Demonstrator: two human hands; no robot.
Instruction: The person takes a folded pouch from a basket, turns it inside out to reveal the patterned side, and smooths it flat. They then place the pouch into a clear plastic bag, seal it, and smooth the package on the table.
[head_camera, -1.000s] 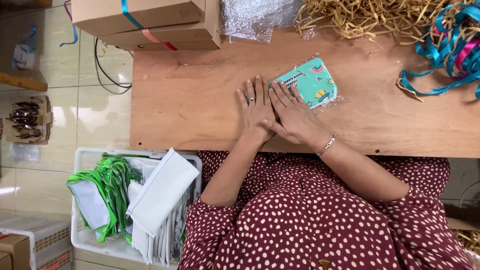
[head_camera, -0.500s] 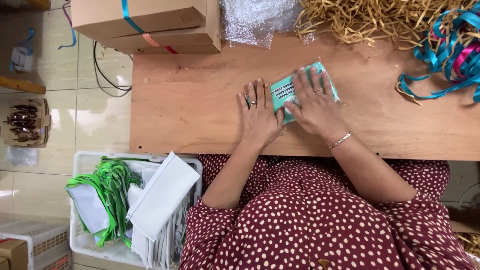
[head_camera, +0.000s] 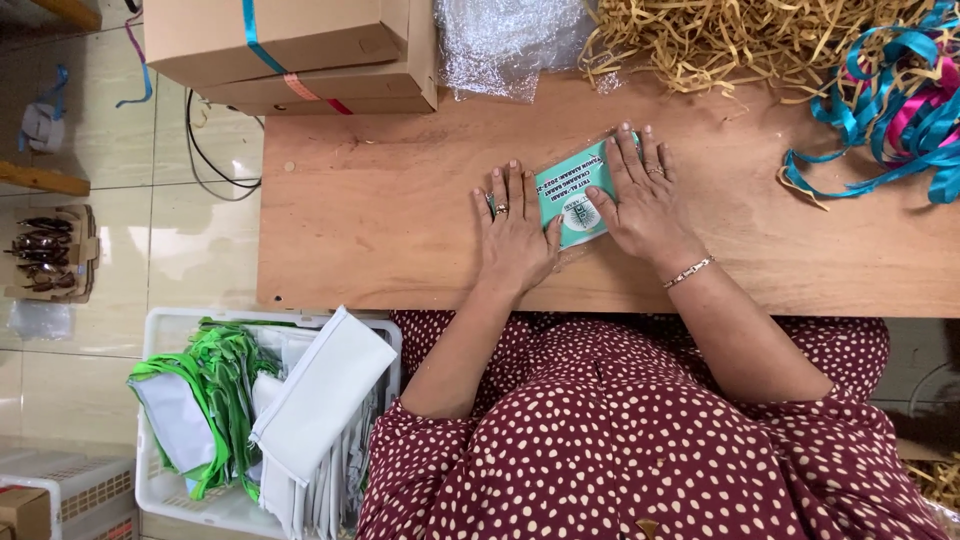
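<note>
From up here I look straight down on a wooden table (head_camera: 400, 200) and see both hands laid flat, fingers spread, on either side of a small teal packet (head_camera: 572, 200). The packet lies near the middle of the table, just inside the near edge, and sits between the two hands — that is the relation everything hangs on. Its long axis is tilted, running from the near-left corner up toward the far-right, so it is not square to the table edge.

My right hand (head_camera: 645, 195) is the closer one: its palm and fingers cover the packet's right side and press it down. My left hand (head_camera: 515, 225) lies flat just beside the packet's left edge, thumb touching or nearly touching it — I cannot tell which. Neither hand grips anything; both are open and pressing.

Further off, well apart from the hands, are cardboard boxes (head_camera: 300, 50), a clear plastic wrap (head_camera: 510, 40), a heap of straw-coloured paper shreds (head_camera: 740, 40) and a tangle of ribbons (head_camera: 900, 100). Below the table stands a white crate (head_camera: 165, 490) of cloth bags.
</note>
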